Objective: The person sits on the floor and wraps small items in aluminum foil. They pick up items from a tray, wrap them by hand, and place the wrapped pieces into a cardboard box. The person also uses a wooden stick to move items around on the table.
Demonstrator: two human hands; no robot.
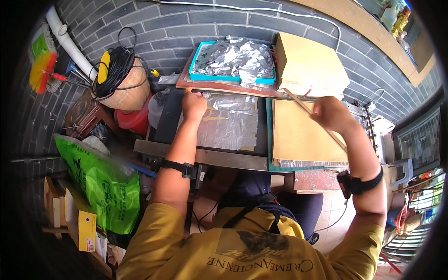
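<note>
My left hand (194, 105) is closed at the left edge of a thin, wrinkled silvery sheet (227, 131) lying on a dark board (166, 122); whether its fingers pinch anything cannot be seen. Small yellowish strips lie on the sheet. In my right hand (330, 113) is a long thin wooden stick (297, 99), slanting over a stack of tan paper sheets (304, 136). Silvery sheet edges show under the paper, and a green mat (270, 140) lies beneath it. Behind the sheet, a turquoise tray (217, 77) holds a heap of crumpled silver foil pieces (241, 57).
A tall stack of tan paper (311, 63) stands against the grey brick wall at the back right. To the left are a basket (129, 84) with coiled black cable, a red container (134, 120) and a green plastic bag (105, 192). A metal rail (227, 159) edges the front.
</note>
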